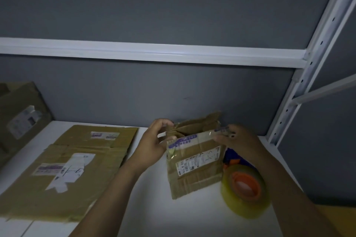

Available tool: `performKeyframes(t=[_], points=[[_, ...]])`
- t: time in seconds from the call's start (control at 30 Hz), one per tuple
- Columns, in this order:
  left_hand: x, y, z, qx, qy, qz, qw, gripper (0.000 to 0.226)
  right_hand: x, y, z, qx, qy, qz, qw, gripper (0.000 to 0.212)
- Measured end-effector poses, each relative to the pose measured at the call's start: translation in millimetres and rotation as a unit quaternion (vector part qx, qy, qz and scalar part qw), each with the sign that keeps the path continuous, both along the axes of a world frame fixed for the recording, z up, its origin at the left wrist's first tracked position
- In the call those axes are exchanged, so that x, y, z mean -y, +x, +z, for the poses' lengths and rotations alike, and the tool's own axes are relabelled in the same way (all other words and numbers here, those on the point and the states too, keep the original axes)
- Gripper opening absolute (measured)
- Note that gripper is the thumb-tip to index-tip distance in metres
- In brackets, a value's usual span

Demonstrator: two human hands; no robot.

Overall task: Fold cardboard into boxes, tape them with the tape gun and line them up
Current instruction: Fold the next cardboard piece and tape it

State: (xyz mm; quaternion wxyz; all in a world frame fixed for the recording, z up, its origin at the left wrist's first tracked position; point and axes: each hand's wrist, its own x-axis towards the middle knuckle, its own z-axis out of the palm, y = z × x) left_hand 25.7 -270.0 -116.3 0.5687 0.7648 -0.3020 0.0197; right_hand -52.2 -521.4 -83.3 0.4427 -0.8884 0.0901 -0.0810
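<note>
Both hands form the grip. The left hand (pixel 154 140) curls its fingers over the upper left edge of the small box (pixel 194 167), thumb toward the near face. The right hand (pixel 237 138) pinches the upper right corner, fingertips bent down over the rim. Both are clamped on cardboard. Between them the top flaps (pixel 192 125) stand partly raised and creased, not yet laid flat.

The box sits in the middle of the white tabletop (pixel 154 208), its labelled side toward the camera. Whether its lower edge rests on the surface or hangs just above it I cannot tell.

It looks light and only half stiff. The board is worn and wrinkled, with old glossy tape along the top edge, so it will likely bow if squeezed mid-panel and slip where the tape is. The better hold is probably at the corners and along the fold lines, where the walls brace each other.

The tape gun (pixel 244 183), with its yellowish roll on an orange hub, lies just beside the box on the right. To the left lie flattened cardboard sheets (pixel 63 169), and beyond them another carton (pixel 21 113) stands against the grey wall.
</note>
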Motion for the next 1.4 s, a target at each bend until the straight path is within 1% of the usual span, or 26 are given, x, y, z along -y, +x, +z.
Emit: performKeyframes(t=[0.03, 0.1, 0.13, 0.17, 0.2, 0.23, 0.27, 0.3, 0.33, 0.37, 0.4, 0.43, 0.5, 0.57, 0.63, 0.7, 0.77, 0.87, 0.97, 1.07, 1.13, 1.2, 1.27, 1.3, 1.33, 1.4], points=[[0, -1, 1, -0.013, -0.015, 0.002, 1.000, 0.015, -1, 3, -2, 0.004, -0.014, -0.008, 1.000, 0.020], [-2, -1, 0, -0.056, -0.060, -0.004, 0.997, 0.027, -2, 9, -6, 0.005, -0.043, -0.018, 0.999, 0.032], [-3, -1, 0, -0.083, -0.064, -0.011, 0.994, 0.031, -2, 12, -9, 0.004, -0.058, -0.026, 0.998, 0.036], [-5, -3, 0, -0.092, -0.043, -0.018, 0.995, 0.036, -2, 14, -13, 0.004, -0.069, -0.034, 0.997, 0.038], [-5, -4, 1, -0.083, 0.007, -0.029, 0.996, 0.048, -3, 16, -15, 0.009, -0.071, -0.036, 0.997, 0.040], [-5, -5, -1, -0.060, 0.075, -0.040, 0.995, 0.067, -3, 17, -18, 0.016, -0.064, -0.031, 0.997, 0.043], [-4, -5, -2, -0.037, 0.134, -0.046, 0.989, 0.082, -3, 18, -21, 0.023, -0.047, -0.019, 0.998, 0.050], [-3, -5, -4, -0.017, 0.165, -0.046, 0.985, 0.090, -4, 18, -23, 0.028, -0.025, -0.001, 0.999, 0.062], [-2, -5, -7, -0.008, 0.169, -0.041, 0.985, 0.091, -3, 18, -25, 0.027, -0.003, 0.018, 0.999, 0.075], [-3, -4, -10, -0.003, 0.164, -0.033, 0.986, 0.090, -3, 17, -26, 0.018, 0.008, 0.036, 0.999, 0.081], [-3, -4, -12, 0.000, 0.160, -0.026, 0.987, 0.089, -4, 17, -27, 0.008, -0.004, 0.053, 0.999, 0.079], [-4, -4, -14, 0.007, 0.168, -0.023, 0.986, 0.090, -4, 17, -27, 0.001, -0.033, 0.065, 0.997, 0.070], [-6, -4, -19, 0.035, 0.209, -0.030, 0.977, 0.097, -6, 17, -29, 0.017, -0.090, 0.071, 0.993, 0.054], [-8, -2, -21, 0.054, 0.248, -0.035, 0.967, 0.103, -11, 18, -31, 0.041, -0.094, 0.063, 0.993, 0.050], [-14, 3, -19, 0.053, 0.237, -0.023, 0.970, 0.101, -18, 18, -35, 0.053, -0.089, 0.062, 0.993, 0.050], [-22, 10, -16, 0.044, 0.212, -0.012, 0.976, 0.102, -21, 18, -38, 0.058, -0.063, 0.059, 0.995, 0.051], [-27, 13, -14, 0.029, 0.218, -0.020, 0.975, 0.107, -23, 17, -40, 0.060, -0.037, 0.057, 0.996, 0.050], [-25, 13, -15, 0.024, 0.292, -0.041, 0.955, 0.111, -31, 17, -46, 0.035, 0.008, 0.066, 0.997, 0.047], [-20, 15, -14, 0.046, 0.362, -0.038, 0.930, 0.113, -38, 18, -57, 0.031, 0.061, 0.068, 0.995, 0.047], [-19, 19, -11, 0.072, 0.405, -0.042, 0.910, 0.113, -40, 17, -59, 0.034, 0.139, 0.055, 0.988, 0.053], [-20, 23, -12, 0.074, 0.424, -0.048, 0.901, 0.111, -39, 16, -60, 0.042, 0.162, 0.046, 0.985, 0.052], [-21, 26, -13, 0.093, 0.451, -0.043, 0.887, 0.112, -41, 14, -63, 0.053, 0.143, 0.036, 0.988, 0.045], [-17, 27, -14, 0.132, 0.486, -0.032, 0.863, 0.116, -43, 13, -68, 0.064, 0.104, 0.032, 0.992, 0.040], [-14, 27, -15, 0.145, 0.493, -0.029, 0.857, 0.118, -44, 13, -69, 0.065, 0.082, 0.032, 0.994, 0.036], [-10, 26, -17, 0.147, 0.494, -0.032, 0.857, 0.117, -45, 13, -70, 0.064, 0.061, 0.031, 0.996, 0.034], [-5, 25, -21, 0.142, 0.472, -0.042, 0.869, 0.111, -47, 15, -69, 0.045, 0.017, 0.037, 0.998, 0.034]])
